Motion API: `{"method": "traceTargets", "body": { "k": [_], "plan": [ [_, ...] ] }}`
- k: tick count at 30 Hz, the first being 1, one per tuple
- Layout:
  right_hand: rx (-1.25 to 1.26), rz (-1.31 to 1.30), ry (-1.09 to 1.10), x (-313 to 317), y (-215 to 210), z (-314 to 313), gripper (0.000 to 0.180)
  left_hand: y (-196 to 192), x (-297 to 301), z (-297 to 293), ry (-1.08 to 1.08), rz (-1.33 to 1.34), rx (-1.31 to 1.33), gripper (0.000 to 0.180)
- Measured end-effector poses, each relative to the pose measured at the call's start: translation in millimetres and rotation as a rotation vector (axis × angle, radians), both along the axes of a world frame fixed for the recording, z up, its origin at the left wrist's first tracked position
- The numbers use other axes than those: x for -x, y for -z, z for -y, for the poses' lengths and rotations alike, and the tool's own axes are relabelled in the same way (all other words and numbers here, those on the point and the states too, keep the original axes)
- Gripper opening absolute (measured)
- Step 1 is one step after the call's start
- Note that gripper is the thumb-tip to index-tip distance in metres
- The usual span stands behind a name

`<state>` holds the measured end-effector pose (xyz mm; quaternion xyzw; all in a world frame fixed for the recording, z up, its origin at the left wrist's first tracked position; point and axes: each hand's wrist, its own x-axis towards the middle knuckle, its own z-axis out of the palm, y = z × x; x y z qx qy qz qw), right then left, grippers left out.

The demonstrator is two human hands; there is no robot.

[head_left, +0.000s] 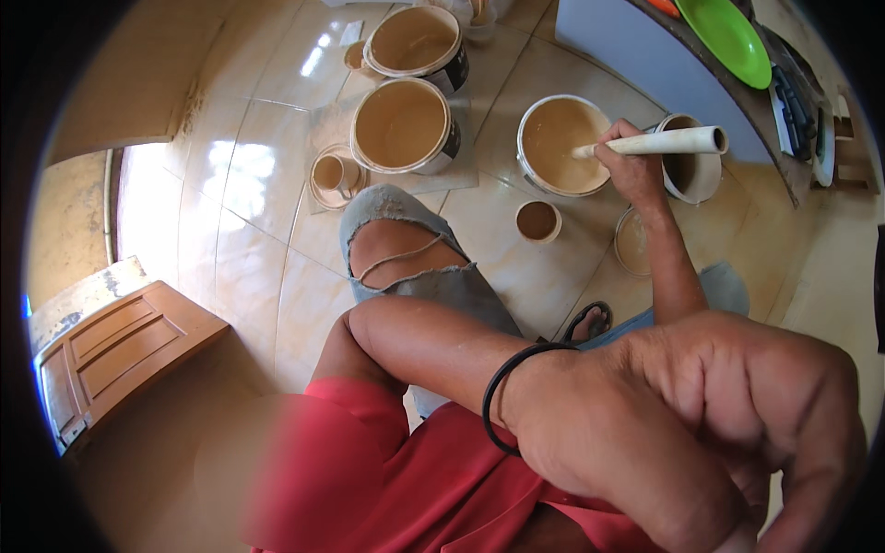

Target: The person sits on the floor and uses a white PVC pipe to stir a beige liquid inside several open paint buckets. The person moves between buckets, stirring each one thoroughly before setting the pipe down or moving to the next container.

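Right hand (636,171): you grip the white pipe (678,141) at two o'clock.
Bucket (532,178): between one and two o'clock, the pipe's lower end in its tan liquid (551,131).
Left hand (668,429): close to you at four o'clock, fingers bent; I cannot tell whether it holds anything.

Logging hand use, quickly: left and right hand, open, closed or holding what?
Left hand: close to the camera; open, closed or holding something cannot be told.
Right hand: closed, holding the white pipe.
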<state>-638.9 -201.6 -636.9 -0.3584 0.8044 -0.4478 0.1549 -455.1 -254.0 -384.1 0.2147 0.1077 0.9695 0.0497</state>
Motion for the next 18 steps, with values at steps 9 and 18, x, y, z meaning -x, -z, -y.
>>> {"method": "traceTargets", "body": {
  "k": [9,18],
  "plan": [
    [0.011,0.007,0.012,-5.9,-0.1,-0.7,0.013,1.4,2.4,-14.3,0.04,0.026,-0.087,0.013],
    [0.074,0.085,-0.103,-9.5,5.9,3.0,0.011,2.7,8.4,-37.4,0.082,0.01,-0.156,0.012]
  ]
}}
